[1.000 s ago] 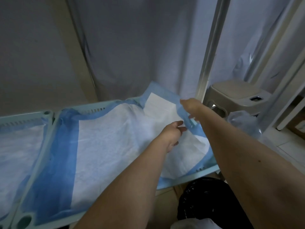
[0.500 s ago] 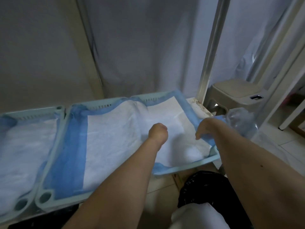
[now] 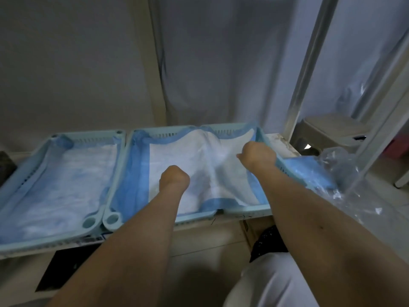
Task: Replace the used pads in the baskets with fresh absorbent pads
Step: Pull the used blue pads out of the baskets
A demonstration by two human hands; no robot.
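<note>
1. The left hand (image 3: 174, 177) is a clenched fist pressing on the pad (image 3: 199, 165) inside the right basket (image 3: 243, 212).
2. The right hand (image 3: 257, 155) pinches the pad's far right edge.
3. Left of both grips sits another lined basket (image 3: 88, 222).
4. Right of the right grip lies a plastic pack (image 3: 318, 173); a stool (image 3: 327, 129) stands beyond it.

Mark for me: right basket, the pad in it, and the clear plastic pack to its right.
right basket (image 3: 243, 212), head view, bare front rim.
pad (image 3: 177, 151), head view, white centre panel.
clear plastic pack (image 3: 338, 165), head view, crinkled clear wrap.
</note>
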